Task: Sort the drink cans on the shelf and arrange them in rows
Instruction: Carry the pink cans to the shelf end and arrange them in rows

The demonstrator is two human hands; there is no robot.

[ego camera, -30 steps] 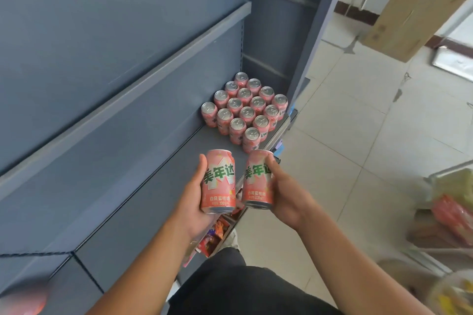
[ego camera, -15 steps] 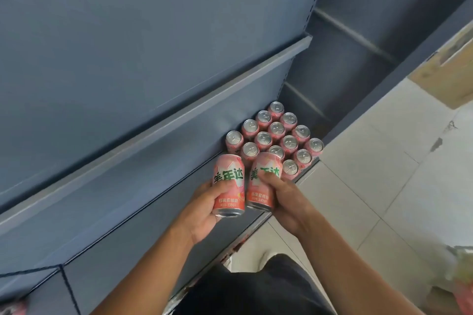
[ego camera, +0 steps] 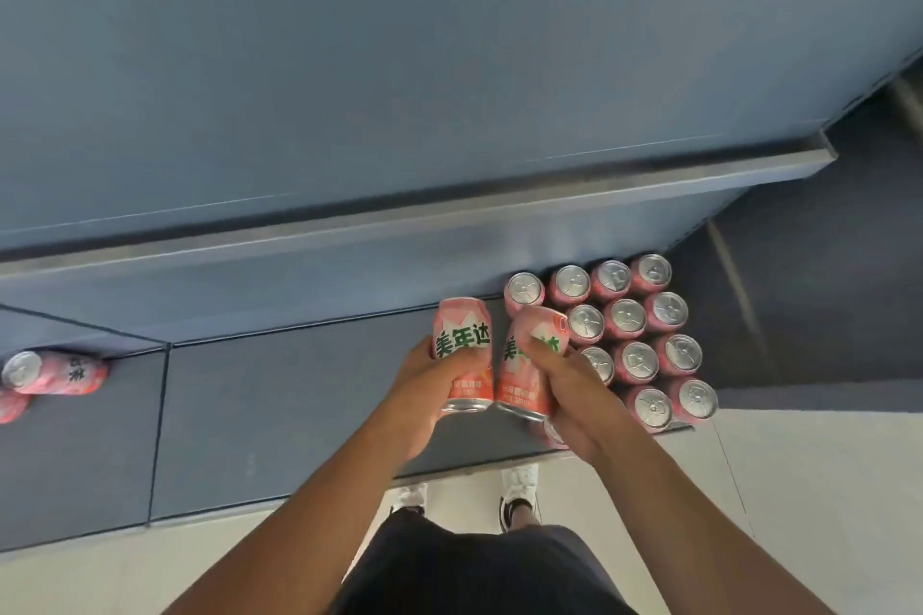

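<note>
Pink cans are held one per hand: the left hand (ego camera: 429, 380) is wrapped round the left can (ego camera: 463, 345) and the right hand (ego camera: 574, 395) round the right can (ego camera: 534, 355), both grips closed on the can bodies. Both cans are carried just left of the can block (ego camera: 634, 320), above the grey shelf (ego camera: 299, 405). The right can is tilted toward the block and overlaps its near-left corner in view; contact cannot be confirmed or ruled out. The block is stood upright in tight rows, lids up. Risks, as judged:

1. A can on the block's left edge gets clipped by the tilted right can or the right knuckles if it is lowered without being squared up. Neighbours are packed close, so a knock is likely passed along the row.
2. The block's front row sits close to the shelf lip, so a shove forward could send a can onto the floor (ego camera: 799, 489).
3. The held cans are touching or nearly so. If both are set down together, one may be landed on a lid and left leaning.
4. Row alignment is lost if a gap is left beside the block.

Loose cans (ego camera: 55, 372) are lying on their sides far left of the block; rolling cannot be excluded.
</note>
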